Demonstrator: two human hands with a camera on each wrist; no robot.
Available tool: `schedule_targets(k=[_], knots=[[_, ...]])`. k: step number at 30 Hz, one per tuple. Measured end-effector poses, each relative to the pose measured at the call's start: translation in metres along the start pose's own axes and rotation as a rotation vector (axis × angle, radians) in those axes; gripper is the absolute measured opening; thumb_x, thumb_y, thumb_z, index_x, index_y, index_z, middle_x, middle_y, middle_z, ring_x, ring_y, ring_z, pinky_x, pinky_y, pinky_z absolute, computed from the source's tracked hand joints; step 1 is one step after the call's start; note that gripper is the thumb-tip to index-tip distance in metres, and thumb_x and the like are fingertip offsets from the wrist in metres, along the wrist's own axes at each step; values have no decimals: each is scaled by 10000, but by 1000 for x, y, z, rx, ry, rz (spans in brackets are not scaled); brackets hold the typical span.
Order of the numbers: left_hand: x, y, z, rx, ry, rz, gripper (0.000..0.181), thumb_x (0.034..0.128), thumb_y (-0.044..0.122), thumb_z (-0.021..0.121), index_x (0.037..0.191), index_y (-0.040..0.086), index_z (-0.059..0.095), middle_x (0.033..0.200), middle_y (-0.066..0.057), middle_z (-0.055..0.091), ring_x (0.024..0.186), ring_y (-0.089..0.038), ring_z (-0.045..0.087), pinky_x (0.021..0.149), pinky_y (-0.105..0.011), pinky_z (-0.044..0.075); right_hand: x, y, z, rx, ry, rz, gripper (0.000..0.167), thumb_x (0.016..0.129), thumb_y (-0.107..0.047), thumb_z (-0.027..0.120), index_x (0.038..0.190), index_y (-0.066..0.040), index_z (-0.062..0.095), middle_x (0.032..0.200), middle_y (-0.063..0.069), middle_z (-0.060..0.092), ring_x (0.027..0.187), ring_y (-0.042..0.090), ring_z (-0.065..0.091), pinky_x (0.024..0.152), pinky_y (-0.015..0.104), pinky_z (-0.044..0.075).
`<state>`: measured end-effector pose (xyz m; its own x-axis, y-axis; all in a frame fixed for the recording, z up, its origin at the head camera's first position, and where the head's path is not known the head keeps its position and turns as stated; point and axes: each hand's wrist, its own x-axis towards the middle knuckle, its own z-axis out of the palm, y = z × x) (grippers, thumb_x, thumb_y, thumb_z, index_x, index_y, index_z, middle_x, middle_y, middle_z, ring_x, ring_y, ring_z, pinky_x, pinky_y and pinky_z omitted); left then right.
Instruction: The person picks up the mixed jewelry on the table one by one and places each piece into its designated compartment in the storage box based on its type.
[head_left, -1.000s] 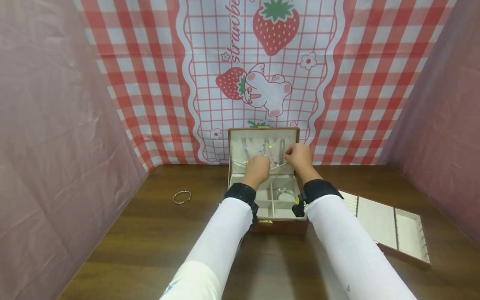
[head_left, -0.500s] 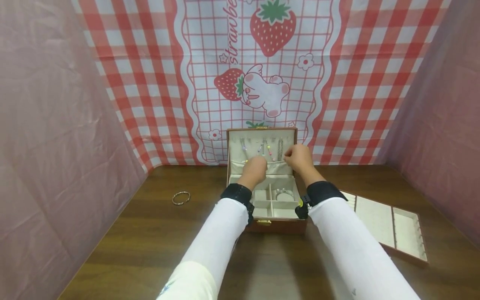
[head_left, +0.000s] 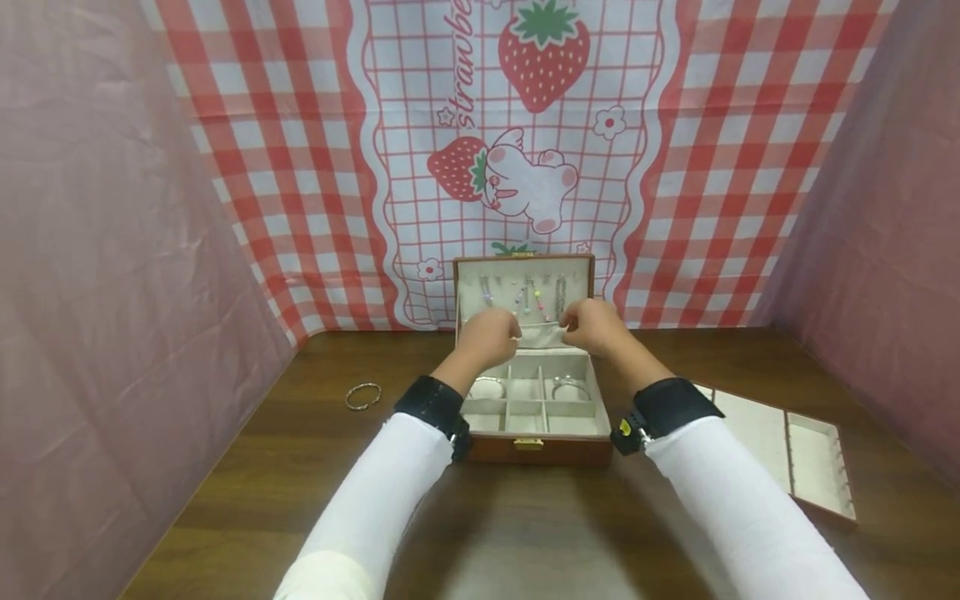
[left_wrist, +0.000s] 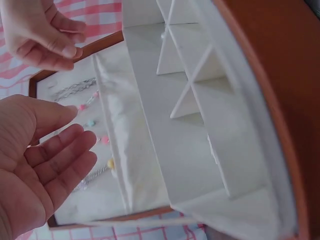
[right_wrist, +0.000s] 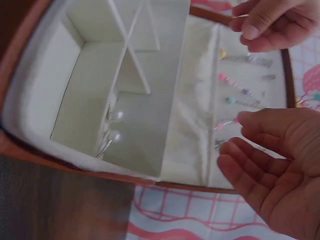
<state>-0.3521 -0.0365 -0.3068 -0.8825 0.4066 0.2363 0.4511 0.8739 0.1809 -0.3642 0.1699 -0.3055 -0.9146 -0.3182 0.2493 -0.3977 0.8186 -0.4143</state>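
Note:
A brown jewelry box stands open in the head view, its cream lid upright at the back. Chains and colored beaded necklaces hang inside the lid above a fabric pocket. My left hand is in front of the lid's lower left, and my right hand is at its lower right. In the left wrist view my left hand has loosely bent fingers, with nothing between them. The right wrist view shows my right hand with thumb and fingers apart, holding nothing. Bracelets lie in two compartments.
A silver bracelet lies on the wooden table left of the box. To the right is a divided cream tray, partly covered by my right forearm. A checked strawberry cloth hangs behind.
My left hand has moved left and its fingers have loosened. The right hand has dropped slightly, its wrist swinging right. The box's left compartments have come into view.

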Motion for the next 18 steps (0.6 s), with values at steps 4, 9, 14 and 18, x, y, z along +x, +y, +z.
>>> schedule_targets(k=[4, 9, 14, 18], knots=[[-14, -10, -4, -45, 1, 0, 174, 886, 171, 661, 1028, 129, 752, 1028, -5, 716, 968, -198, 656, 816, -345, 535, -11, -9, -3, 10, -50, -47, 261, 809, -84, 726, 1028, 56, 697, 927, 172, 697, 893, 338, 645, 793, 456, 529], [-32, -15, -9, -81, 12, 34, 160, 860, 180, 707, 999, 117, 758, 974, -10, 724, 927, -180, 663, 811, -331, 530, -31, -15, -7, 41, -83, -116, 268, 819, -99, 742, 1032, 56, 692, 963, 177, 692, 876, 313, 671, 765, 426, 547], [-58, -20, -9, -138, 66, 90, 144, 841, 169, 733, 962, 94, 753, 885, -20, 727, 838, -166, 671, 764, -319, 526, -56, -17, -4, 121, -58, -168, 302, 802, -86, 762, 1058, 47, 672, 931, 157, 693, 824, 286, 687, 738, 412, 556], [-82, -24, -2, -207, 114, 133, 140, 823, 144, 752, 938, 64, 751, 836, -32, 723, 784, -160, 672, 730, -305, 525, -77, -20, 0, 171, -43, -146, 370, 800, -105, 772, 1130, 13, 651, 945, 129, 690, 848, 294, 671, 737, 423, 544]])
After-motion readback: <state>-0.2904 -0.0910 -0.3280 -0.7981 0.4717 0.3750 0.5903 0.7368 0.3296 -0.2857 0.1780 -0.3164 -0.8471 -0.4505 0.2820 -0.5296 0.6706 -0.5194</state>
